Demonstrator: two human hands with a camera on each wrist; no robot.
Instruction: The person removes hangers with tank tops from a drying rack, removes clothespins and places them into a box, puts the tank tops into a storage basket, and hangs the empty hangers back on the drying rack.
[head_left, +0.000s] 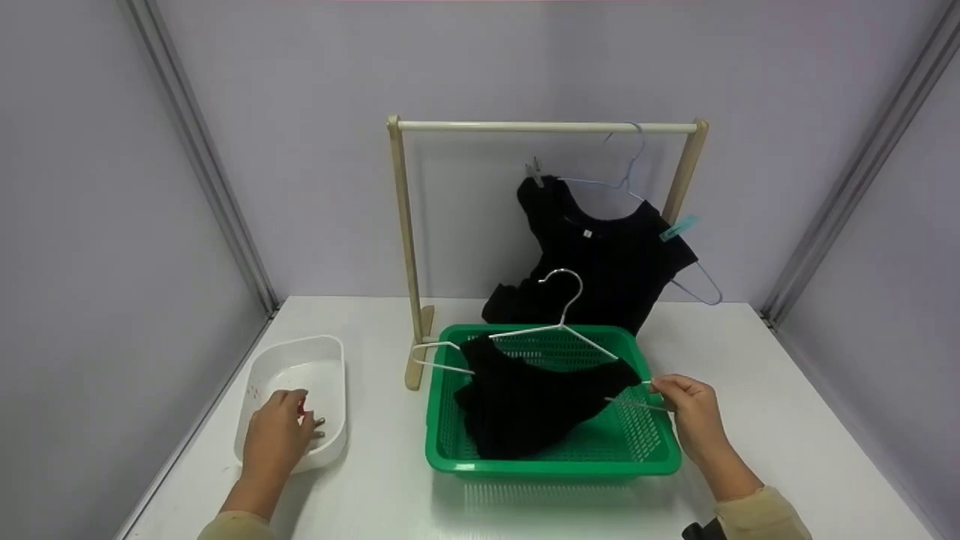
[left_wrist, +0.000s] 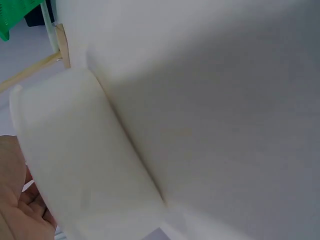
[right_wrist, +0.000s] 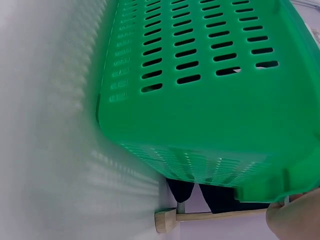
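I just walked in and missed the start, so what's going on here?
A person's right hand holds one end of a white hanger with a black garment on it, at a green basket. The left hand is in a white tub, at a small red item; whether it grips that is unclear. Behind, another black garment hangs from the rack, a teal clip at one shoulder.

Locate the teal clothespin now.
In the head view, the teal clothespin is right of centre, on the right-hand shoulder of the black top hanging from the rack.
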